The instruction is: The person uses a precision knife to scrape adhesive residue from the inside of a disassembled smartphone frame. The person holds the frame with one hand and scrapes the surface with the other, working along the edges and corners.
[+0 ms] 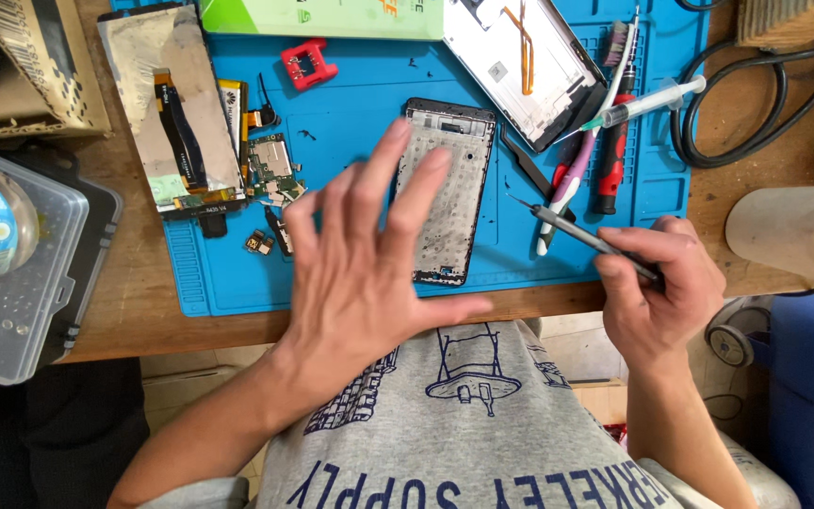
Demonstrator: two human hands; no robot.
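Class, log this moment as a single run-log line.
left hand: open, over phone frame | right hand: grips screwdriver, tip toward frame | surface: blue mat | nearby: circuit board

Person wears a heather-grey short-sleeve tee w/ navy print: line drawings of buildings and a tower, plus block lettering across the chest. Both hands, left (365,269) and right (661,287), are bare, forearms uncovered; no gloves, rings or watch.
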